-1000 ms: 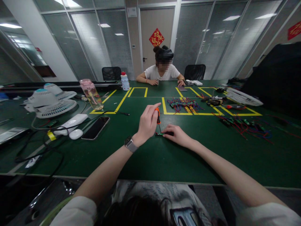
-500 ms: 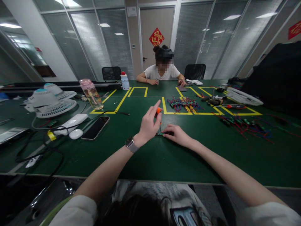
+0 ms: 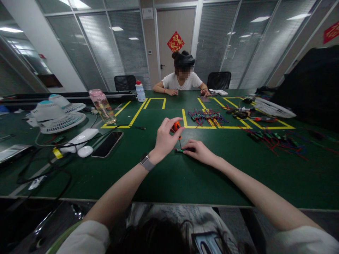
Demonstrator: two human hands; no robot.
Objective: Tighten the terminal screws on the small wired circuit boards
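My left hand (image 3: 166, 135) curls around the orange and black handle of a screwdriver (image 3: 177, 126), with the thumb and forefinger bent about it. The screwdriver stands nearly upright. Its thin shaft runs down to a small green circuit board (image 3: 179, 150) lying on the table; the exact contact of the tip is too small to make out. My right hand (image 3: 197, 151) rests on the table, its closed fingertips pinching the right end of that board.
Circuit boards with red and blue wires (image 3: 208, 117) are heaped beyond my hands, and more wired boards (image 3: 275, 139) lie rightward. A phone (image 3: 108, 144), a bottle (image 3: 102, 107), a fan (image 3: 62, 118) and cables are on the left. A co-worker (image 3: 182, 79) sits opposite.
The fingers of my left hand, stretched forward before, now bend around the screwdriver handle, and more of the handle shows. My right hand and the board have stayed in place.
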